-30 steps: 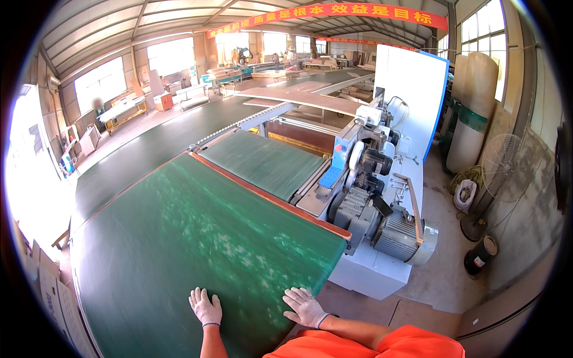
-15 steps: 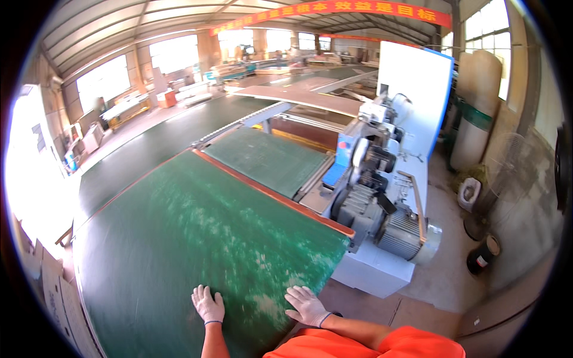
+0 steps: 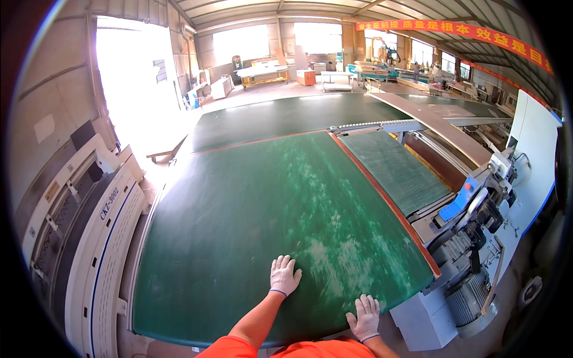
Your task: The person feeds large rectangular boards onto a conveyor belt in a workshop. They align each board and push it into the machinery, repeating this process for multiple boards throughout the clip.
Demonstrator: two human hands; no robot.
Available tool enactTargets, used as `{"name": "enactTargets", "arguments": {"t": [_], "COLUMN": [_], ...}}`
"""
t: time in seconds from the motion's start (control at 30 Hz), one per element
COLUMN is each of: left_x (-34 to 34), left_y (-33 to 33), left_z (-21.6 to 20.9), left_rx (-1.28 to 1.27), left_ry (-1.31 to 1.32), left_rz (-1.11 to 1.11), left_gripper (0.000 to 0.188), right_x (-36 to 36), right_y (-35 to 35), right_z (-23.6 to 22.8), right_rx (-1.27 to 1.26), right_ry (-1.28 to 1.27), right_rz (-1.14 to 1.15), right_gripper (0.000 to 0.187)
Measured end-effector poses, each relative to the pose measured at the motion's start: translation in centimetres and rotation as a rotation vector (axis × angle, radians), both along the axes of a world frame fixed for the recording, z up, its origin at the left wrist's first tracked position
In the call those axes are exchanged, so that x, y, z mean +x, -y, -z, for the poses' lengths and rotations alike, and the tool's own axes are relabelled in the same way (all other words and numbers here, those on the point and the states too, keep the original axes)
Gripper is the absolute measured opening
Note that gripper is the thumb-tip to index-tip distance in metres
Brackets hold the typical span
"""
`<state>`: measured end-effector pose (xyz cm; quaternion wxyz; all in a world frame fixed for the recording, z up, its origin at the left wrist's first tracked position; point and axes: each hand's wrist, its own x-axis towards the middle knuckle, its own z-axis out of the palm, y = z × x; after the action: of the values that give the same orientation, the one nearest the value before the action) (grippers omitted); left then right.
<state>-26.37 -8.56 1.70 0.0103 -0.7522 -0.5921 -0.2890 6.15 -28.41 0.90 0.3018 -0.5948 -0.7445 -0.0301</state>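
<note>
A wide green conveyor belt (image 3: 227, 227) with pale scuff marks spreads out in front of me. My left hand (image 3: 285, 276), in a white knit glove, rests on its near part, palm down with the fingers spread. Closer to the belt's near right edge lies my right hand (image 3: 365, 317), gloved the same way, its fingers also apart. Neither hand holds anything. A red-brown strip (image 3: 385, 200) borders the belt on the right.
To the right stands a machine with a grey motor (image 3: 468, 301) and a blue guard (image 3: 459, 200). A long board (image 3: 433, 122) lies across the far frame. On the left is a white machine housing (image 3: 98, 262). Another dark green belt (image 3: 286, 116) runs behind.
The view has swung to the left, so the white machine on the left now shows. Both hands still lie on the belt, fingers spread.
</note>
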Motion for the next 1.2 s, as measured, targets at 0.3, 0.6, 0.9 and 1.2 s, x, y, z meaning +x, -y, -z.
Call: {"name": "enactTargets", "arguments": {"t": [0.3,0.6,0.9,1.2], "left_x": [-3.6,-1.8,-2.5,-2.3], "left_y": [-1.2,-5.1,-4.4,-0.1], "left_z": [-5.7,0.3,0.1,2.2], "left_rx": [-0.031,-0.006,-0.058,-0.051], "left_ry": [-0.007,-0.002,-0.023,-0.003], "left_rz": [-0.021,-0.020,-0.056,-0.004], "left_gripper": [0.053,0.053,0.053,0.051], "right_x": [-3.5,-1.7,-2.3,-2.0], "right_y": [-1.0,-4.8,-3.8,1.2], "right_z": [-5.3,0.6,-0.2,-0.7], "right_rx": [0.009,0.015,0.028,0.052], "right_ry": [0.017,0.001,0.021,-0.043], "right_rz": [0.020,-0.003,0.005,-0.012], "right_gripper": [0.062,0.060,0.060,0.060]}}
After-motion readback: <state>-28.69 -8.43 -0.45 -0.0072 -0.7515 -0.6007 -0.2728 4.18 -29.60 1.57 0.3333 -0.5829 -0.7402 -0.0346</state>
